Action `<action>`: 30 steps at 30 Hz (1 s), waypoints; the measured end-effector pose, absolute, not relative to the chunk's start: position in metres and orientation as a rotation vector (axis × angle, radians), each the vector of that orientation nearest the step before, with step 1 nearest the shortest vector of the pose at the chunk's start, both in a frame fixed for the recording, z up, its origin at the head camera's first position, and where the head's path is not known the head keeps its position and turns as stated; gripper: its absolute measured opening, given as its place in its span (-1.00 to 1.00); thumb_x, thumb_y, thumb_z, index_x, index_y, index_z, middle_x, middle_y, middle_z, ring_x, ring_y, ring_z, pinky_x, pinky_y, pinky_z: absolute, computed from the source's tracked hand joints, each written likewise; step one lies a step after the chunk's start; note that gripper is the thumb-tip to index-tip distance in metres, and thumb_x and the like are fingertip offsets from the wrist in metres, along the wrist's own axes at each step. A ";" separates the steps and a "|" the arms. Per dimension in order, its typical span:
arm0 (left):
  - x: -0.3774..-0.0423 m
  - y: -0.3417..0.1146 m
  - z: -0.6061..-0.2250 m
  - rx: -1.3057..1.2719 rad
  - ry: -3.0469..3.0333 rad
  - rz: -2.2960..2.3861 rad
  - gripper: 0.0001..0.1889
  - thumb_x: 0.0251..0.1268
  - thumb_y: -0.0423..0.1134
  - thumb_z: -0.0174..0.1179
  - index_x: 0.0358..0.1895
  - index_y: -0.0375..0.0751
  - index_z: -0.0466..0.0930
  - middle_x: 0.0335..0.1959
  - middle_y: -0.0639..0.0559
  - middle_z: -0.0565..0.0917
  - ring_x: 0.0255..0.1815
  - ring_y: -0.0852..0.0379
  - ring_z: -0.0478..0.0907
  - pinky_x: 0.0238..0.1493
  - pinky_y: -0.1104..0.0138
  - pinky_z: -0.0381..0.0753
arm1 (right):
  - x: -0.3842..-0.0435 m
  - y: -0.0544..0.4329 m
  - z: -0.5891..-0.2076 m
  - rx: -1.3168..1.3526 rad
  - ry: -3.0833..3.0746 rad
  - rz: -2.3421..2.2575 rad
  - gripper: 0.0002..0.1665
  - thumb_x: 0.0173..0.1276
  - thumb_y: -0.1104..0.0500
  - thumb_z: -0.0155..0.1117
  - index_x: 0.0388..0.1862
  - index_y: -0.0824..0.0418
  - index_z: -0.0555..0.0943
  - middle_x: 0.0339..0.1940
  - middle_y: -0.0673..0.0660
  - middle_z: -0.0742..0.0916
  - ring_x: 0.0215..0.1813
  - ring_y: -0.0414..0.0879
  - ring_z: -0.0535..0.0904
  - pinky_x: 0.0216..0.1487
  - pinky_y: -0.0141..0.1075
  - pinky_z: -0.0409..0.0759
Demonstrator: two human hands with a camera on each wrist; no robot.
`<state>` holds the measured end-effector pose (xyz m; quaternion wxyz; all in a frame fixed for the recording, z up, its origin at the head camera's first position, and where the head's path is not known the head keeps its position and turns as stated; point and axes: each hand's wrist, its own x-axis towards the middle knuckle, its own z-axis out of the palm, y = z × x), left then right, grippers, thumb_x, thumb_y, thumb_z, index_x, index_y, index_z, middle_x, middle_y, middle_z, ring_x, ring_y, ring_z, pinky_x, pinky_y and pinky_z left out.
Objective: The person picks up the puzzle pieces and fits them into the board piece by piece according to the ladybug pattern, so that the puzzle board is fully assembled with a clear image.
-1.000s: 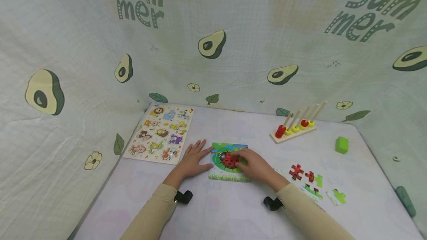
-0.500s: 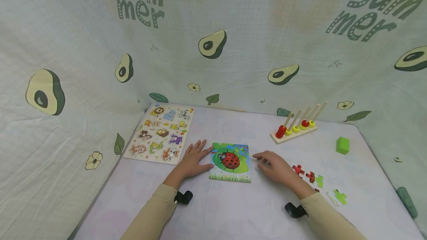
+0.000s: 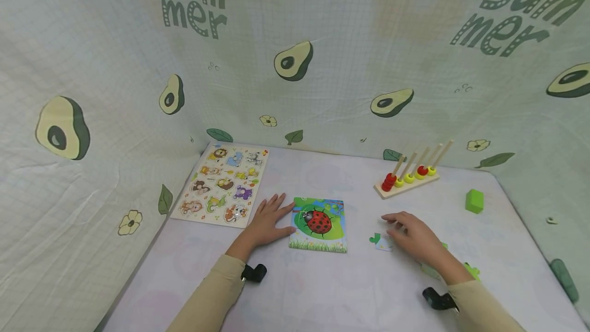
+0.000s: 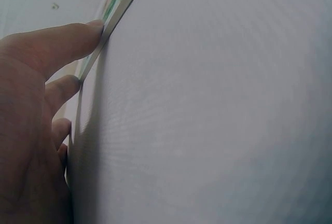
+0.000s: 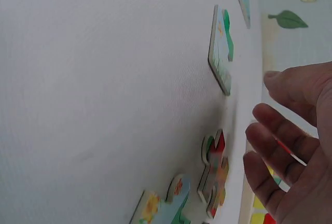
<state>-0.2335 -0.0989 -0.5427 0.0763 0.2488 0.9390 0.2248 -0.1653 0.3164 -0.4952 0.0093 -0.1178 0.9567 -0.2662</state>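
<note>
A square ladybug picture board lies in the middle of the table in the head view. My left hand rests flat along its left side, fingers spread, with index fingertip and thumb right at the edge. The left wrist view shows the thumb against the board's side. Over the loose jigsaw pieces to the right hovers my right hand, fingers loosely bent and holding nothing. A pale piece with a green knob lies just left of its fingertips. Below the right palm, a red piece shows in the right wrist view.
At the back left lies a wooden animal puzzle board. A peg stand with red and yellow beads stands at the back right, and a green block sits further right. Another green jigsaw piece shows beside the right forearm.
My right hand has moved off the ladybug board, rightward to the loose pieces, uncovering the pale piece and covering others. My left hand has stayed at the board's left edge.
</note>
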 end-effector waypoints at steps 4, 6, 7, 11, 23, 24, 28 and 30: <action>-0.234 -0.099 -0.543 0.749 2.810 0.670 -0.21 0.35 0.27 0.20 0.59 0.13 0.25 0.67 -0.05 0.02 0.68 -0.08 -0.19 0.62 -0.06 -0.31 | -0.163 0.331 -0.499 -0.338 2.994 -0.794 -0.58 0.41 0.23 0.34 0.24 0.22 0.64 0.05 0.12 0.70 -0.13 -0.10 0.53 -0.13 -0.13 0.60; -0.234 -0.099 -0.543 0.752 2.807 0.672 -0.21 0.35 0.27 0.20 0.59 0.13 0.24 0.67 -0.06 0.01 0.68 -0.09 -0.19 0.62 -0.07 -0.31 | -0.162 0.337 -0.501 -0.312 2.989 -0.773 -0.55 0.41 0.21 0.35 0.26 0.24 0.63 0.05 0.15 0.69 -0.16 -0.09 0.50 -0.14 -0.13 0.58; -0.234 -0.099 -0.543 0.755 2.807 0.675 -0.21 0.35 0.27 0.20 0.59 0.13 0.24 0.67 -0.06 0.02 0.68 -0.09 -0.19 0.62 -0.07 -0.31 | -0.161 0.340 -0.502 -0.297 2.987 -0.767 -0.53 0.40 0.20 0.36 0.27 0.24 0.62 0.05 0.16 0.69 -0.15 -0.08 0.50 -0.14 -0.11 0.58; -0.234 -0.099 -0.543 0.765 2.809 0.681 -0.21 0.35 0.27 0.19 0.59 0.11 0.25 0.67 -0.08 0.02 0.68 -0.12 -0.18 0.62 -0.09 -0.30 | -0.158 0.348 -0.504 -0.243 2.980 -0.757 -0.46 0.37 0.14 0.41 0.28 0.29 0.59 0.09 0.23 0.66 -0.08 0.00 0.55 -0.07 0.00 0.62; -0.234 -0.099 -0.543 0.759 2.814 0.683 -0.21 0.35 0.27 0.20 0.59 0.11 0.25 0.67 -0.08 0.03 0.68 -0.12 -0.17 0.62 -0.09 -0.31 | -0.154 0.359 -0.500 -0.135 2.958 -0.609 -0.11 0.19 -0.15 0.55 0.29 0.43 0.53 0.11 0.42 0.58 -0.03 0.18 0.54 -0.01 0.20 0.59; -0.234 -0.099 -0.543 0.758 2.814 0.682 -0.21 0.35 0.27 0.19 0.59 0.11 0.25 0.67 -0.08 0.02 0.68 -0.12 -0.18 0.62 -0.09 -0.31 | -0.154 0.360 -0.500 -0.120 2.953 -0.589 -0.09 0.18 -0.17 0.55 0.28 0.45 0.53 0.11 0.44 0.58 -0.02 0.20 0.53 0.00 0.22 0.58; -0.233 -0.099 -0.542 0.758 2.812 0.685 -0.21 0.35 0.28 0.19 0.59 0.12 0.26 0.67 -0.08 0.03 0.68 -0.12 -0.18 0.62 -0.09 -0.31 | -0.155 0.363 -0.501 -0.080 2.939 -0.553 -0.06 0.16 -0.23 0.54 0.21 0.48 0.54 0.08 0.46 0.57 -0.02 0.23 0.52 0.03 0.25 0.56; -0.233 -0.099 -0.542 0.758 2.812 0.688 -0.21 0.35 0.28 0.19 0.59 0.12 0.25 0.67 -0.08 0.02 0.68 -0.12 -0.18 0.62 -0.09 -0.31 | -0.156 0.364 -0.501 -0.076 2.933 -0.561 -0.09 0.16 -0.22 0.55 0.17 0.48 0.56 0.03 0.42 0.59 -0.05 0.20 0.52 0.02 0.22 0.57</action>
